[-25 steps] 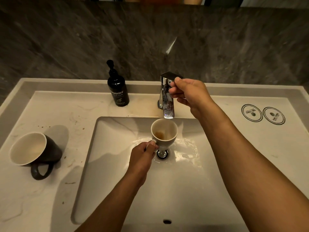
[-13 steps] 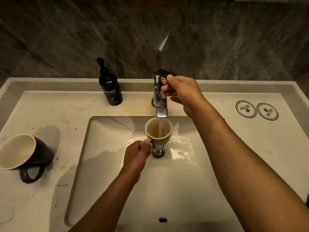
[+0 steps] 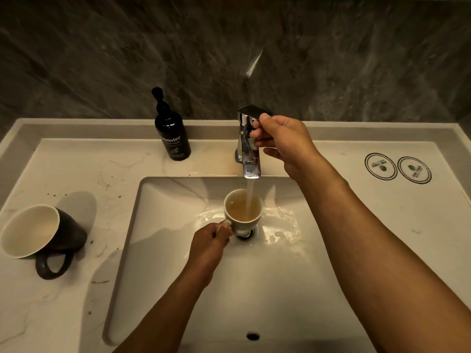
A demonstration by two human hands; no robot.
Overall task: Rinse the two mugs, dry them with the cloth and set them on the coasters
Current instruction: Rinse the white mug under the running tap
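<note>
At the centre of the frame the left hand (image 3: 209, 244) reaches up from the bottom edge, fingers curled around the handle of a white mug (image 3: 243, 208) held upright under the tap (image 3: 248, 146), over the sink (image 3: 178, 250) drain. Water streams into it. The right hand (image 3: 283, 141), arm stretched from lower right, pinches the tap lever. A dark mug (image 3: 43, 234) lies tipped at far left; two coasters (image 3: 397, 168) sit at right.

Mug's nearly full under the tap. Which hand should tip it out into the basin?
Left. The left hand already has its grip on the handle of the white mug, right above the drain, so it likely only needs a wrist turn. The right hand is busy on the tap lever.
</note>
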